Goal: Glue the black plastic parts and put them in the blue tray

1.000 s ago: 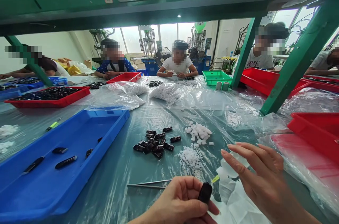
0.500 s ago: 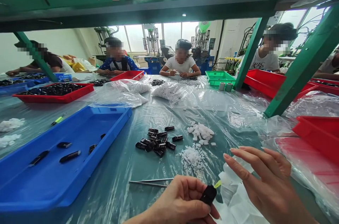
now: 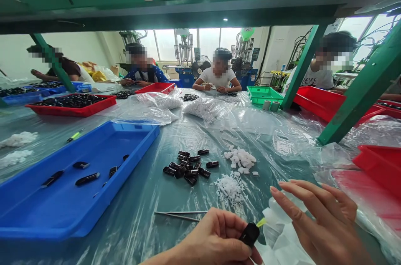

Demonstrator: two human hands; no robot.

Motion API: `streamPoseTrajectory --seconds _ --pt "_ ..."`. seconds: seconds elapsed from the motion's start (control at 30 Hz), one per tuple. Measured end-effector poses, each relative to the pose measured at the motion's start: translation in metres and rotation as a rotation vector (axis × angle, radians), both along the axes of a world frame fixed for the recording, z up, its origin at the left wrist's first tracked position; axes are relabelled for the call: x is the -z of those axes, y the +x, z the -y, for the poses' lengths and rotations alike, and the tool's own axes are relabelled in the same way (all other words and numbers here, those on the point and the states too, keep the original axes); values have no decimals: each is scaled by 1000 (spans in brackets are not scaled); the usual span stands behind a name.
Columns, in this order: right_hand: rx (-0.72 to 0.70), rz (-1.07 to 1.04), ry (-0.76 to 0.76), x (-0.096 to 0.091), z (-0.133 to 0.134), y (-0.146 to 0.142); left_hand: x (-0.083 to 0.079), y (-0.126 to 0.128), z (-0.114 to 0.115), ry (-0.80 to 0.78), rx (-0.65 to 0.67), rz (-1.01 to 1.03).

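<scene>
My left hand [image 3: 213, 242] sits at the bottom centre, its fingers shut on a small black oblong piece [image 3: 249, 234]. A tiny yellow-green tip [image 3: 261, 223] shows just beside that piece. My right hand [image 3: 321, 219] is raised to the right with its fingers apart, holding nothing I can see, above a crumpled white plastic bag [image 3: 282, 231]. Metal tweezers [image 3: 180, 214] lie left of my left hand. Ahead are a loose pile of black pieces [image 3: 186, 167] and white crumbled bits [image 3: 230, 188].
A blue tray [image 3: 78, 181] with several black pieces lies left on a clear plastic sheet [image 3: 200, 140]. Red trays [image 3: 380, 165] and a green crate [image 3: 265, 94] stand around. Several co-workers, including one [image 3: 217, 79] opposite, sit beyond. Green shelf legs [image 3: 360, 89] rise right.
The whole scene has slid right and slightly down in view. My left hand still grips the black piece, and my right hand stays apart from it.
</scene>
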State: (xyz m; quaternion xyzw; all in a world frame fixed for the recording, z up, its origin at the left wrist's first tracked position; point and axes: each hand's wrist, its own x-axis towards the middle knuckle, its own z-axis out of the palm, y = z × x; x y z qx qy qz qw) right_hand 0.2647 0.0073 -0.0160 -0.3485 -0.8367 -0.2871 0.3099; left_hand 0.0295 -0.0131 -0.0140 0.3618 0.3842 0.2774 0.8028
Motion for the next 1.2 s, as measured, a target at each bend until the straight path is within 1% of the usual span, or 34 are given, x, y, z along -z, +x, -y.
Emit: streamPoseTrajectory --seconds 0.33,0.6,0.8,1.0,1.2 --pt "7 19 -7 1 0 1 0 0 -1 -4 21 1" --pt "6 8 7 2 0 2 -2 0 0 -25 7 11" --pt "11 1 -24 2 3 2 -2 -1 -1 -15 16 -5" --pt "-3 17 1 4 -1 5 -1 0 -1 -20 25 10" --pt "7 -1 -29 1 1 3 0 -1 -1 -19 33 11"
